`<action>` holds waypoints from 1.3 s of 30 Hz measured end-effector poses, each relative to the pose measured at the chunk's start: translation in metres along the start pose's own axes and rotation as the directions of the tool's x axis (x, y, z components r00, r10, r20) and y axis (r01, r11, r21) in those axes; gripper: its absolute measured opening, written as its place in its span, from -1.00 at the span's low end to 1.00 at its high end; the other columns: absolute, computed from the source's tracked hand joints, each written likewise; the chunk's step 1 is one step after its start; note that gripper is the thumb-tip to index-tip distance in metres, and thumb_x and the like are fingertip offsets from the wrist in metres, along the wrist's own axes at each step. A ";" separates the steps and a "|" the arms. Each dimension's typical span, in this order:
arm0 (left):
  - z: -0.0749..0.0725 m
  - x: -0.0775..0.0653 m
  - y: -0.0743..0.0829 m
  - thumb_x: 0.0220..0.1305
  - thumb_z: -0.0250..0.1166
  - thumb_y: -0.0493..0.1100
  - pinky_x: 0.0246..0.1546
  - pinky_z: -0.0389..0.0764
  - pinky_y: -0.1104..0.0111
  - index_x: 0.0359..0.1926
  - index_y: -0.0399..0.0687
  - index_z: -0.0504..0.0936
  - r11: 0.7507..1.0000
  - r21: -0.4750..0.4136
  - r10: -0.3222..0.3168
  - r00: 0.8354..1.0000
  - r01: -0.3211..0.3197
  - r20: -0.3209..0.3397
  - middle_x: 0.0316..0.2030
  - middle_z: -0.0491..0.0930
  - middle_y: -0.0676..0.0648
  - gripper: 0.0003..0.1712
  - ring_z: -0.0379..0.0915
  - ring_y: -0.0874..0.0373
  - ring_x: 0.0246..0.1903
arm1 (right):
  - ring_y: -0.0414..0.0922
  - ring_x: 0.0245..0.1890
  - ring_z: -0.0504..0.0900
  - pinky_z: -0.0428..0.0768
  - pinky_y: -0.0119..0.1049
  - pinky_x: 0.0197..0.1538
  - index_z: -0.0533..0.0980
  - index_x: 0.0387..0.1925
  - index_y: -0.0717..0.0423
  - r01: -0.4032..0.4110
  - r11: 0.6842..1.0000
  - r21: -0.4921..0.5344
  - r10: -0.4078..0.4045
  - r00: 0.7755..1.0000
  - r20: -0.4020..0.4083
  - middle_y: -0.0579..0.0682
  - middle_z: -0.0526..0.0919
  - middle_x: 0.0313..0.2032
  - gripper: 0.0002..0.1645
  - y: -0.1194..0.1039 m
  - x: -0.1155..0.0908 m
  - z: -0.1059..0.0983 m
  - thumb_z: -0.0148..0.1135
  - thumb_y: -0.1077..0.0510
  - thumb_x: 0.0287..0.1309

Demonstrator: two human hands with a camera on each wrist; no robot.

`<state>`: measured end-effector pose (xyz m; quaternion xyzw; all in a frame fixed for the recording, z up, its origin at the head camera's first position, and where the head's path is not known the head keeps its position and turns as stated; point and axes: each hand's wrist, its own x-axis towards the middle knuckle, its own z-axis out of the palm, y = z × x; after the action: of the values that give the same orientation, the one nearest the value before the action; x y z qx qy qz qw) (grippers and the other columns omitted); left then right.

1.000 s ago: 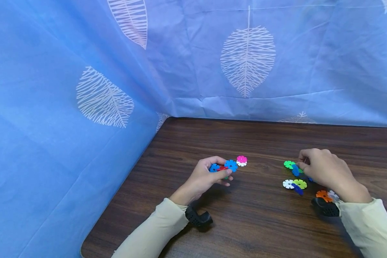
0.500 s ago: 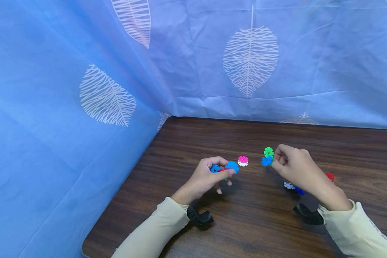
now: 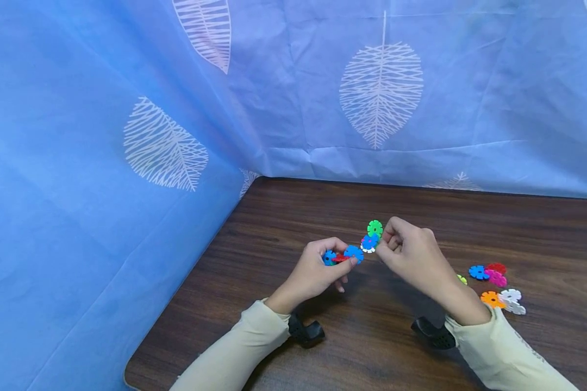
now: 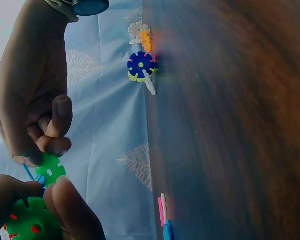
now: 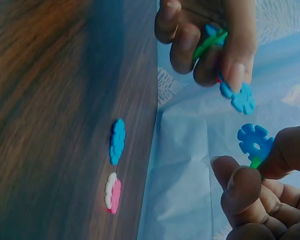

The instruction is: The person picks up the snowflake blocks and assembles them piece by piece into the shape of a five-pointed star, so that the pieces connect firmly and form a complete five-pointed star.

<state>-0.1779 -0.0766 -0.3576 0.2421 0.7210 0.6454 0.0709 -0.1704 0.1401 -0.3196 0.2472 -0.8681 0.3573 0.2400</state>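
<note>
Green-and-blue flower-shaped plastic discs point(image 3: 374, 228) at two o'clock from the blue-red-green plastic cluster point(image 3: 354, 253), a gap between, well inside the dark wooden table's point(image 3: 293, 206) twelve-o'clock edge! Right hand point(image 3: 416, 255) angles toward ten, left hand point(image 3: 315, 272) toward two, fingers pinching both sets and covering part of the cluster.

No words or numbers can be read — the line of small dark marks point(image 3: 530, 348) on the right sleeve point(image 3: 499, 347), lower right of the head view, is illegible.
</note>
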 end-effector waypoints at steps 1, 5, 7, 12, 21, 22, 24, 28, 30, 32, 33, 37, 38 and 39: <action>0.000 0.000 0.000 0.38 0.38 -0.31 -0.53 0.73 0.28 -0.09 -0.25 0.65 1.000 -0.001 -0.001 1.000 0.001 0.001 -0.33 0.61 -0.49 -0.87 0.57 0.09 -0.57 | -0.34 -0.72 0.25 0.28 -0.40 -0.62 0.44 -0.50 0.05 0.004 1.000 0.004 -0.004 1.000 -0.006 -0.23 0.37 -0.68 -0.73 -0.001 0.000 0.001 0.25 0.46 0.01; 0.000 0.000 -0.002 0.39 0.37 -0.32 -0.53 0.73 0.28 -0.10 -0.27 0.64 1.000 -0.007 0.006 1.000 -0.006 -0.001 -0.34 0.60 -0.51 -0.87 0.58 -0.05 -0.55 | -0.34 -0.73 0.26 0.30 -0.40 -0.62 0.44 -0.49 0.05 0.010 1.000 0.018 -0.009 1.000 -0.011 -0.23 0.39 -0.67 -0.73 -0.004 0.001 0.006 0.24 0.47 0.00; 0.000 0.001 -0.002 0.39 0.36 -0.33 -0.54 0.73 0.27 -0.11 -0.28 0.63 1.000 -0.007 0.012 1.000 -0.012 -0.005 -0.36 0.60 -0.51 -0.88 0.58 -0.22 -0.53 | -0.34 -0.73 0.28 0.33 -0.39 -0.62 0.43 -0.48 0.06 0.009 1.000 0.019 -0.008 1.000 -0.005 -0.23 0.41 -0.66 -0.73 -0.006 0.001 0.007 0.23 0.47 0.02; 0.000 0.001 -0.003 0.39 0.36 -0.33 -0.53 0.74 0.23 -0.11 -0.30 0.63 1.000 -0.009 0.020 1.000 -0.020 -0.011 -0.37 0.60 -0.51 -0.87 0.55 -0.45 -0.45 | -0.34 -0.75 0.30 0.34 -0.40 -0.67 0.39 -0.46 0.08 0.016 1.000 0.010 -0.016 1.000 0.015 -0.23 0.43 -0.68 -0.72 -0.009 0.000 0.011 0.23 0.47 0.06; -0.001 0.002 -0.005 0.38 0.37 -0.32 -0.57 0.70 0.33 -0.11 -0.32 0.63 1.000 -0.019 0.016 1.000 -0.017 -0.023 -0.34 0.63 -0.49 -0.86 0.62 -0.23 -0.50 | -0.32 -0.66 0.29 0.32 -0.40 -0.59 0.37 -0.48 0.01 0.099 0.994 0.046 -0.102 0.994 0.046 -0.18 0.37 -0.57 -0.66 -0.007 0.001 0.008 0.24 0.48 0.09; -0.001 0.002 -0.006 0.39 0.37 -0.32 -0.58 0.69 0.35 -0.12 -0.32 0.63 1.000 -0.020 0.014 1.000 -0.015 -0.020 -0.34 0.63 -0.49 -0.86 0.62 -0.21 -0.51 | -0.30 -0.64 0.31 0.34 -0.39 -0.57 0.38 -0.48 0.00 0.106 0.992 0.063 -0.109 0.993 0.048 -0.17 0.38 -0.55 -0.65 -0.006 0.001 0.008 0.25 0.47 0.11; -0.001 0.002 -0.006 0.40 0.37 -0.31 -0.60 0.66 0.38 -0.12 -0.32 0.63 1.000 -0.026 0.008 1.000 -0.009 -0.010 -0.33 0.63 -0.50 -0.86 0.62 -0.18 -0.51 | -0.27 -0.60 0.37 0.39 -0.38 -0.52 0.41 -0.48 -0.01 0.101 0.989 0.104 -0.107 0.993 0.058 -0.17 0.41 -0.53 -0.66 -0.005 0.001 0.006 0.29 0.45 0.18; -0.001 0.001 -0.004 0.42 0.35 -0.30 -0.61 0.63 0.41 -0.13 -0.33 0.62 0.998 -0.057 -0.009 1.000 0.009 0.012 -0.33 0.59 -0.54 -0.86 0.58 -0.27 -0.49 | -0.23 -0.64 0.37 0.37 -0.36 -0.55 0.47 -0.47 0.01 0.031 0.985 0.171 -0.046 0.995 0.084 -0.20 0.43 -0.58 -0.70 -0.002 0.001 0.005 0.33 0.33 0.33; -0.001 0.001 -0.003 0.43 0.33 -0.30 -0.59 0.63 0.41 -0.11 -0.35 0.60 0.997 -0.075 -0.013 1.000 0.015 0.027 -0.32 0.57 -0.56 -0.85 0.55 -0.29 -0.47 | -0.23 -0.67 0.32 0.33 -0.35 -0.58 0.48 -0.48 0.02 -0.012 0.982 0.190 -0.006 0.996 0.094 -0.19 0.40 -0.62 -0.71 -0.002 0.001 0.004 0.33 0.29 0.36; -0.001 0.001 -0.003 0.44 0.32 -0.31 -0.58 0.63 0.42 -0.10 -0.35 0.59 0.996 -0.090 -0.015 0.999 0.019 0.042 -0.30 0.55 -0.58 -0.85 0.54 -0.28 -0.46 | -0.23 -0.68 0.29 0.29 -0.33 -0.59 0.49 -0.48 0.02 -0.048 0.978 0.204 0.026 0.994 0.106 -0.18 0.37 -0.64 -0.71 -0.002 0.001 0.003 0.34 0.27 0.36; -0.001 0.001 -0.003 0.45 0.31 -0.31 -0.57 0.62 0.43 -0.09 -0.36 0.59 0.995 -0.097 -0.015 0.999 0.020 0.050 -0.29 0.55 -0.59 -0.85 0.53 -0.27 -0.45 | -0.23 -0.68 0.28 0.28 -0.33 -0.60 0.49 -0.49 0.00 -0.065 0.976 0.209 0.042 0.993 0.113 -0.18 0.35 -0.65 -0.71 -0.002 0.001 0.002 0.34 0.25 0.36; -0.001 0.001 -0.005 0.45 0.29 -0.34 -0.55 0.62 0.44 -0.08 -0.39 0.57 0.993 -0.115 -0.018 0.997 0.026 0.072 -0.27 0.54 -0.58 -0.85 0.54 -0.12 -0.48 | -0.23 -0.68 0.29 0.26 -0.33 -0.60 0.52 -0.50 0.00 -0.111 0.970 0.218 0.081 0.987 0.140 -0.19 0.33 -0.67 -0.71 -0.003 0.001 0.001 0.38 0.19 0.35; -0.001 0.001 -0.005 0.45 0.29 -0.34 -0.55 0.62 0.44 -0.08 -0.39 0.57 0.993 -0.113 -0.022 0.997 0.031 0.078 -0.28 0.55 -0.56 -0.85 0.54 -0.07 -0.49 | -0.23 -0.67 0.29 0.27 -0.33 -0.60 0.53 -0.52 -0.01 -0.119 0.969 0.218 0.088 0.985 0.146 -0.19 0.32 -0.67 -0.70 -0.003 0.001 0.000 0.39 0.18 0.35; -0.001 0.000 -0.006 0.46 0.29 -0.34 -0.54 0.62 0.43 -0.08 -0.40 0.57 0.992 -0.117 -0.029 0.996 0.038 0.086 -0.27 0.55 -0.56 -0.85 0.53 -0.04 -0.49 | -0.23 -0.67 0.30 0.27 -0.33 -0.59 0.53 -0.52 -0.01 -0.124 0.967 0.222 0.091 0.984 0.154 -0.18 0.33 -0.67 -0.70 -0.003 0.001 0.000 0.40 0.18 0.34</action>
<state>-0.1802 -0.0780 -0.3632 0.2521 0.6817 0.6751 0.1262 -0.1697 0.1380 -0.3173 0.2506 -0.8479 0.4495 0.1275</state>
